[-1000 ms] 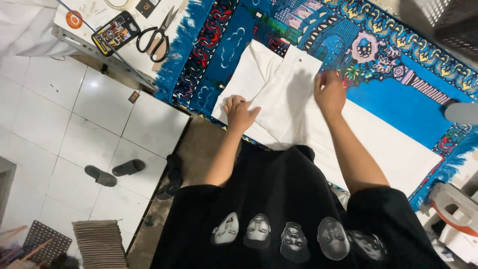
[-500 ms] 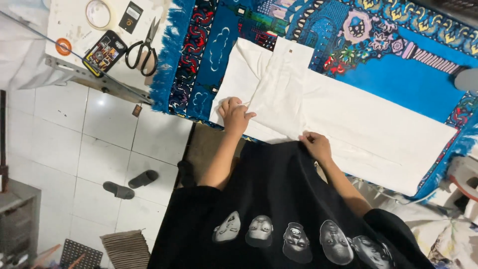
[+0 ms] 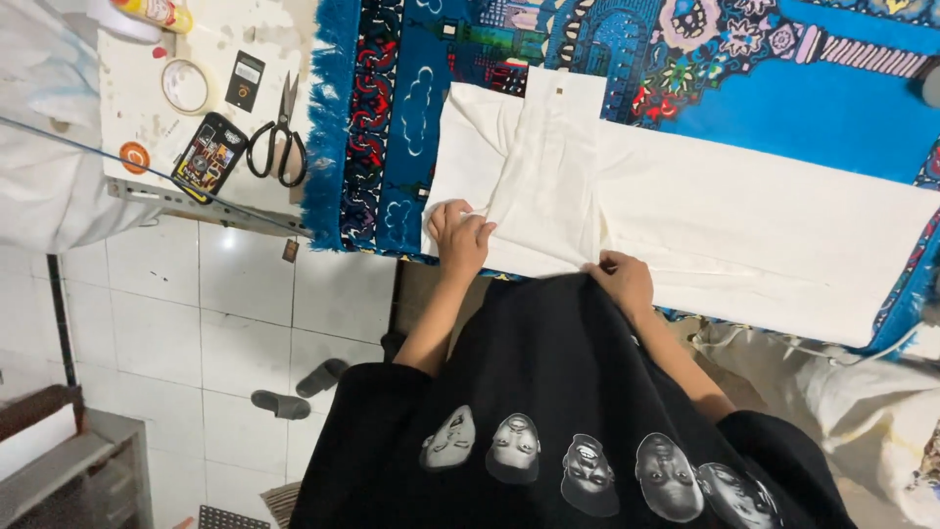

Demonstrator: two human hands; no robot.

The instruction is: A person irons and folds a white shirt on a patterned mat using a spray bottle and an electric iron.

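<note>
Head view: cream-white folded cotton garment (image 3: 685, 216) lay spread across a blue patterned rug with fringe (image 3: 392, 127), from centre to right of frame. Left hand (image 3: 460, 235) pinched the garment's lower left edge, fingers closed on the cloth. Right hand (image 3: 619, 282) gripped the near hem at lower centre, partly hidden by a black printed shirt (image 3: 568, 411). Upper left: black-handled scissors (image 3: 279, 137) and a roll of tape (image 3: 184, 86) on a white bench (image 3: 137, 147).
</note>
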